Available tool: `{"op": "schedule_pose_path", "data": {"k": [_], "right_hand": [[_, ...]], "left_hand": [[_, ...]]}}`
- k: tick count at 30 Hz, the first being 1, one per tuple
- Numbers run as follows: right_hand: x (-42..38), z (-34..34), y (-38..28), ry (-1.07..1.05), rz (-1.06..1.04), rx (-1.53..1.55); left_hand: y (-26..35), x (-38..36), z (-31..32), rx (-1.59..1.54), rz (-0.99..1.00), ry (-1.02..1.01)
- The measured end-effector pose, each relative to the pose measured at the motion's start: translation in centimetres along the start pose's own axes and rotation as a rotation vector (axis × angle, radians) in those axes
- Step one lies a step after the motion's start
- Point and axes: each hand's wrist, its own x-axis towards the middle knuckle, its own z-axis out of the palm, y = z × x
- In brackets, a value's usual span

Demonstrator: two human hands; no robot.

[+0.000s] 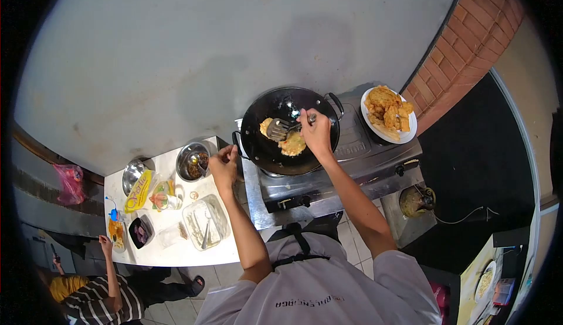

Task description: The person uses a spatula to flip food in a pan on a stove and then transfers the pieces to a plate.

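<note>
A black wok (264, 160) with two loop handles sits on the stove. My right hand (316, 131) grips a slotted metal spatula (278, 130), its blade down inside the wok at a piece of battered food. One pale yellow fritter (292, 144) lies below the blade, and another fritter (265, 124) shows partly behind it. At the wok's left side, my left hand (223, 165) is closed, fingertips pinched at the left handle (236, 140). Part of that handle is hidden by the fingers.
On the stove (352, 175), right of the wok, stands a plate (368, 121) of fried food. The white table (223, 253) to the left bears metal bowls (193, 161), a plastic container (205, 222) and a yellow packet (139, 191). Another person (111, 298) is at lower left.
</note>
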Motion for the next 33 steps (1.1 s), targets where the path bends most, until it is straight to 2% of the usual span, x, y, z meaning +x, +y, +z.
{"op": "schedule_pose_path", "data": {"k": [4,7,13,16,23,26,31,33], "right_hand": [[-0.2,-0.5,1.1,0.003,-0.012,-0.029],[0.1,-1.3,1.7,-0.019,-0.019,-0.023],[0.3,-2.2,3.5,-0.019,-0.030,-0.019],[0.0,-2.7,2.6,-0.041,-0.050,-0.083],[-0.5,-3.0,1.1,-0.050,-0.075,-0.024],[-0.8,-3.3,0.2,-0.077,-0.062,-0.036],[-1.5,-3.7,-0.8,-0.282,-0.218,-0.002],[-1.8,-3.9,-1.2,-0.324,-0.206,-0.003]], "left_hand": [[-0.1,0.0,-0.2,0.026,-0.051,-0.054],[-0.9,0.0,0.3,0.004,0.004,0.011],[-0.4,-0.2,-0.1,0.032,-0.001,0.017],[-0.2,-0.2,-0.3,0.059,-0.049,-0.023],[-0.7,-0.3,-0.1,0.057,-0.038,-0.059],[-0.9,-0.5,0.3,0.002,0.035,0.009],[-0.6,-0.7,0.1,-0.005,0.013,0.006],[0.0,-0.9,-0.3,0.022,-0.037,-0.028]]}}
